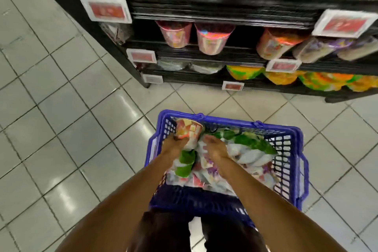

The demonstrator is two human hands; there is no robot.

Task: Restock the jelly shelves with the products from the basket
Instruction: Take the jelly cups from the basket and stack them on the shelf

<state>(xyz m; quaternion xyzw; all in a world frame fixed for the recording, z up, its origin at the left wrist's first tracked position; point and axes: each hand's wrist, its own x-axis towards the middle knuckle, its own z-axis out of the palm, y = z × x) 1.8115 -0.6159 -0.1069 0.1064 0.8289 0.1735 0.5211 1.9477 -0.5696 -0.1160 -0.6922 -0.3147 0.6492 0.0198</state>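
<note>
Reaching down with both bare forearms into the blue plastic lattice-walled basket [290, 149] on the pale glossy tiled floor [61, 129]. Heaped inside: crinkly plastic jelly packs [247, 153], white with green and purple print, filling the basket almost to the rim. Probably light, soft and yielding, likely slippery film over small hard cups; best taken around the body or by a gathered end, not by a loose corner that could tear or slide.

At the far left corner of the basket, a pink-and-orange printed tub-shaped jelly pack [189, 130], tilted, with its flat end toward the rim. Left hand [172, 145] curled at its lower end, apparently closing on it, though blur hides the fingers and a firm grip cannot be confirmed. Right hand [216, 148] spread low over the white packs near the middle, touching them; holding one or merely pressing, impossible to say. Stiffer than the bags by its look, so better held around the side wall.

Farther off, black tiered shelves [204, 14] with white-framed red price tags [106, 9]. Rows of similar pink tubs [176, 35] lying tipped forward, orange-and-green packs [282, 77] along the bottom shelf edge.
</note>
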